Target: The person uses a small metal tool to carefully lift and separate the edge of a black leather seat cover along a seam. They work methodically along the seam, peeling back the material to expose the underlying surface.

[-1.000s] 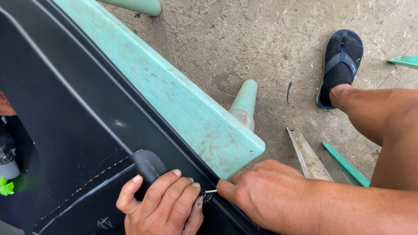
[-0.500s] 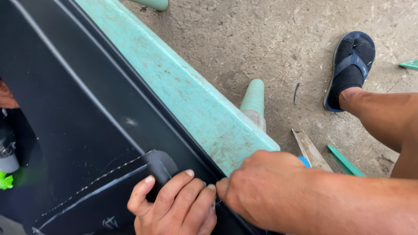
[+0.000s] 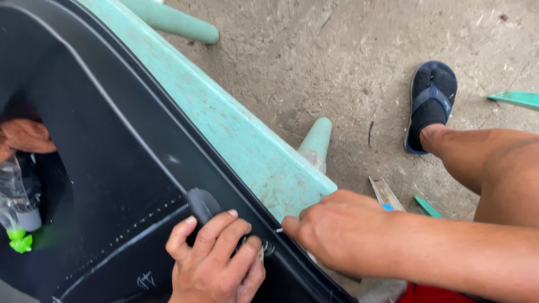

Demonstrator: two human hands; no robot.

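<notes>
A large black panel (image 3: 112,146) with a stitched seam lies across a pale green bench (image 3: 236,140). My left hand (image 3: 216,255) presses flat on the panel near its raised edge, fingers beside a small rounded black bump (image 3: 202,203). My right hand (image 3: 337,230) pinches a thin metal needle (image 3: 278,230) at the panel's edge, right beside the left fingers. A bit of blue shows behind the right hand's knuckles.
Concrete floor (image 3: 337,56) surrounds the bench, whose green legs (image 3: 317,140) angle down. My leg and foot in a dark blue sandal (image 3: 429,104) rest at right. A metal strip (image 3: 384,193) and green pieces (image 3: 519,98) lie on the floor. A clear bottle with green cap (image 3: 17,224) sits at left.
The view has drifted slightly, shifting bench and hands. My right hand stays at the panel's edge; the needle tip shows again between the hands. The left hand stays pressed down.
</notes>
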